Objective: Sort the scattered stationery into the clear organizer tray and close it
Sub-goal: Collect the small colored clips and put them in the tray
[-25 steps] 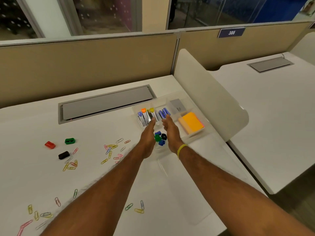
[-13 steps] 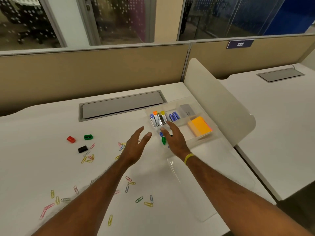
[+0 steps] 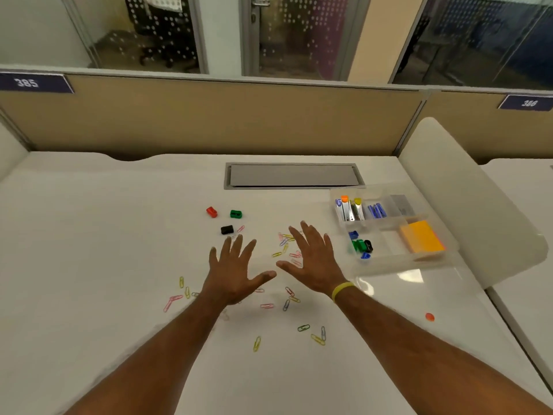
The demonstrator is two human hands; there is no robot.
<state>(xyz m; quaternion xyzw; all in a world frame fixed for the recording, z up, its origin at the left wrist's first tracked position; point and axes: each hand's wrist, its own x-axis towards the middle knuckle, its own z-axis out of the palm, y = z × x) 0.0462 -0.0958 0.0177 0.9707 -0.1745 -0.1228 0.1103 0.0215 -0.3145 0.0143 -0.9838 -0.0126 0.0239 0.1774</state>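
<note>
Both hands, the left hand (image 3: 232, 275) and right hand (image 3: 314, 259), are spread flat with fingers splayed, empty, above coloured paper clips (image 3: 285, 244) scattered on the white table (image 3: 104, 250). Red (image 3: 211, 212), green (image 3: 235, 214) and black (image 3: 227, 229) sharpeners lie beyond the left hand. The clear organizer tray (image 3: 419, 260) sits open to the right, holding orange sticky notes (image 3: 422, 236).
</note>
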